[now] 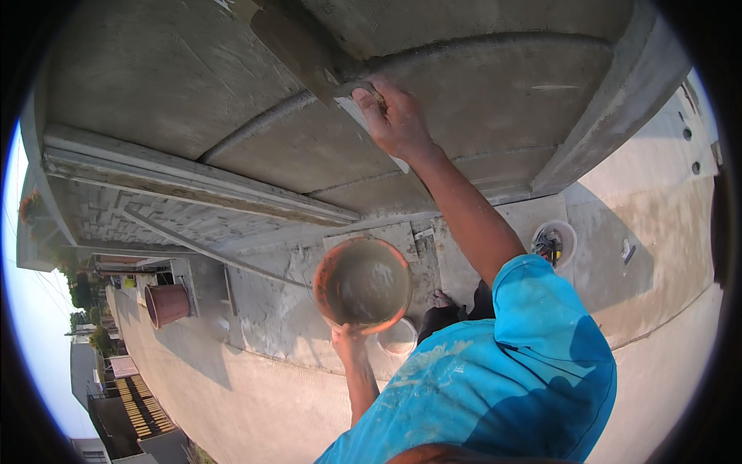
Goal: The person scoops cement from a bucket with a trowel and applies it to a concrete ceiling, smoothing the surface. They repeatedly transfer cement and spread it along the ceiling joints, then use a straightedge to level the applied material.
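My right hand (pixel 394 120) is raised and closed round the handle of a long, flat plastering trowel (pixel 297 50). The blade lies along a grey plastered surface (pixel 495 93) that carries curved and straight dark grooves. Lower down, my left hand (pixel 349 342) grips the near rim of an orange tub (pixel 321 290). Wet grey mortar (pixel 367 282) coats the inside of the tub; its depth is hard to judge. Close behind this hand, a small white bucket (pixel 398 338) is partly covered by the tub.
A white bucket of tools (pixel 555 241) stands right of my raised arm. A wooden pole (pixel 209 249) slants across the left, below a long ledge (pixel 193 176). Farther left is a reddish-brown planter (pixel 166 304). A concrete post (pixel 618 93) borders the plaster.
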